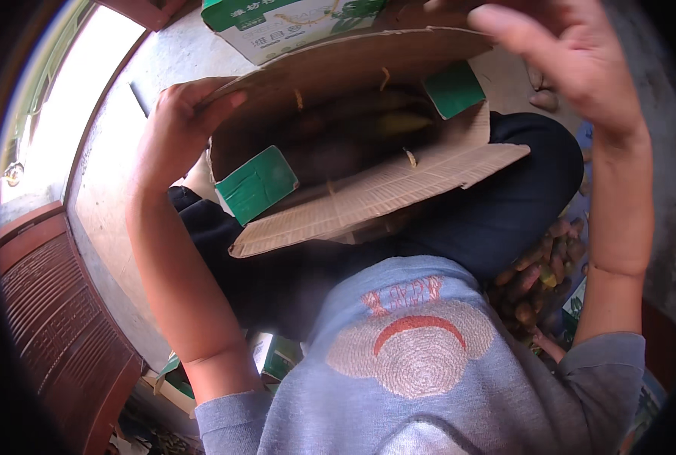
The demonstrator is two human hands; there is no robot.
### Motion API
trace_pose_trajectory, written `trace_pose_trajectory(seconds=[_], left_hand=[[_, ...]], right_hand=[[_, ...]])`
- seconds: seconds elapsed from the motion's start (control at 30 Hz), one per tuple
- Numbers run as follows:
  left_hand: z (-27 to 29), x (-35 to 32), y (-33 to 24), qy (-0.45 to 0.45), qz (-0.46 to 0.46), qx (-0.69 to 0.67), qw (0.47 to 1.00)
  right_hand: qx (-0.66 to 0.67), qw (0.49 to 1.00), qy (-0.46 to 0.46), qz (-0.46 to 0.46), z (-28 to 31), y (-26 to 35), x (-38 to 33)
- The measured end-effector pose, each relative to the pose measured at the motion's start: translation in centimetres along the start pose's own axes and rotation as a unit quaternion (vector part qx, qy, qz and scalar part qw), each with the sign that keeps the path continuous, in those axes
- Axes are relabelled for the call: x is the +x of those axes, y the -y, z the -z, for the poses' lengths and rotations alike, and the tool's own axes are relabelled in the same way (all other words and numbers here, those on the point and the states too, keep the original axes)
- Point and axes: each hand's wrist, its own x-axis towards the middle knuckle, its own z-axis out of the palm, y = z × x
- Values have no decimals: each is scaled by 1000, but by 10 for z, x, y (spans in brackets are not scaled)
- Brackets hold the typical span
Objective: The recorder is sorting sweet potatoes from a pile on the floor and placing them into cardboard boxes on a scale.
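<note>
An opened cardboard box (353,208) rests across my crossed legs, its long brown flaps spread and its green end flaps (256,184) folded outward. Short twisted cords poke through the cardboard. Inside, in shadow, lie long greenish produce pieces (398,121); their kind is hard to make out. My left hand (182,129) grips the left end of the far flap, thumb on the inner face. Blurred by motion, my right hand (565,64) is raised by that flap's right end with fingers apart, holding nothing that I can see; some fingertips run past the top edge.
Beyond the flap stands a green and white carton (269,34). A heap of reddish-brown roots (542,265) lies on the floor by my right knee. Another green and white carton (277,356) sits near my left elbow. Carved red-brown wood (69,326) borders the left side.
</note>
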Motion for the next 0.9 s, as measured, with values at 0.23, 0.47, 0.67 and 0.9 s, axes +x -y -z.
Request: trace_pose_trajectory(seconds=[0.23,0.47,0.67,0.9], left_hand=[[17,-10,18,-52,-30,-15,998],[16,-4,53,-121,24,-121,985],[37,-35,54,-151,110,-136,973],[28,-49,92,-136,136,-140,971]], right_hand=[[22,835,-542,-98,97,-72,-253],[93,691,-560,-447,-32,-203,-492],[132,576,-541,-599,-143,-260,-595],[-225,476,-320,-787,-192,-307,-770]])
